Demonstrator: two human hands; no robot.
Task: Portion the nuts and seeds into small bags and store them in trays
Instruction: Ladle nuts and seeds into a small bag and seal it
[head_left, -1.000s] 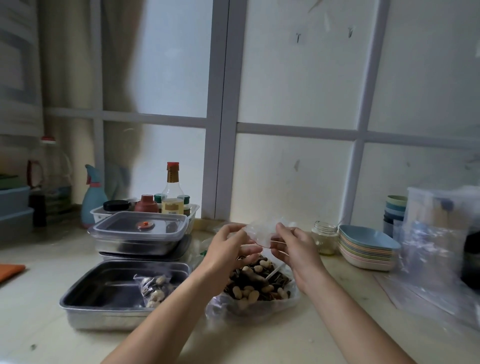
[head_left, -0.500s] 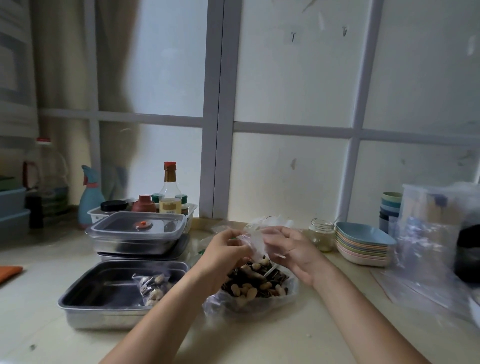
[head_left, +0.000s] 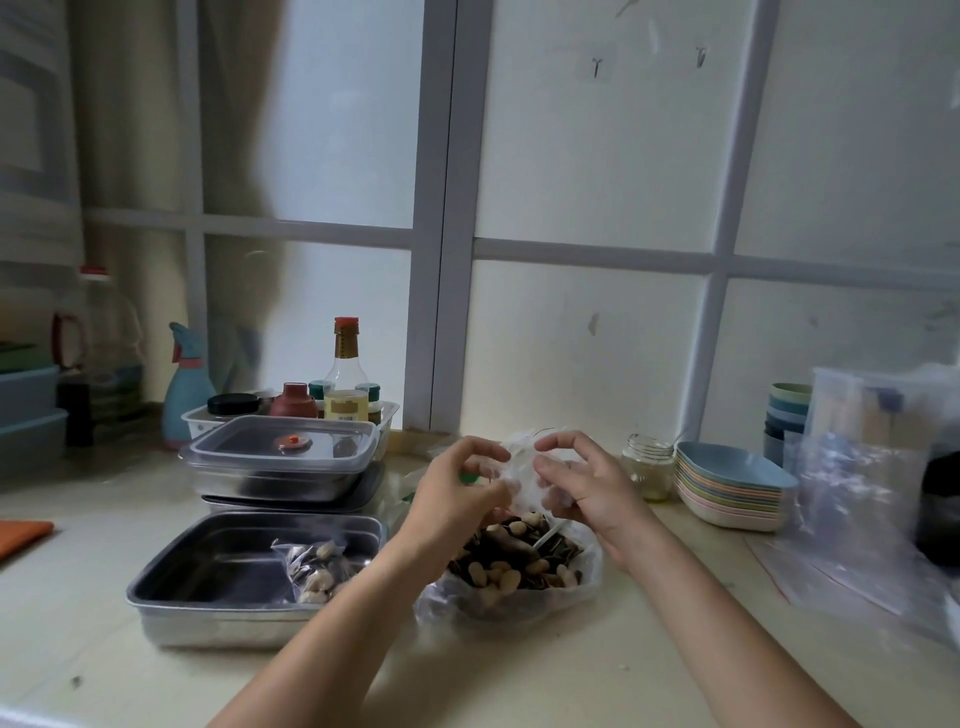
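A small clear bag (head_left: 524, 470) hangs between my hands above the counter. My left hand (head_left: 457, 493) pinches its left side and my right hand (head_left: 576, 483) holds its right side with curled fingers. Below them lies a large open plastic bag of peanuts and dark seeds (head_left: 511, 564) with a white scoop handle sticking out. To the left stands an open steel tray (head_left: 208, 561) holding one filled small bag (head_left: 317, 566).
A lidded steel tray (head_left: 280, 457) is stacked behind the open one, with a basket of bottles (head_left: 343, 379) further back. At the right are a glass jar (head_left: 647, 467), stacked pastel bowls (head_left: 732, 488), cups (head_left: 787, 410) and large clear bags (head_left: 872, 499).
My hands have shifted grip on the small bag, spreading it a little between them. The camera view moved slightly.
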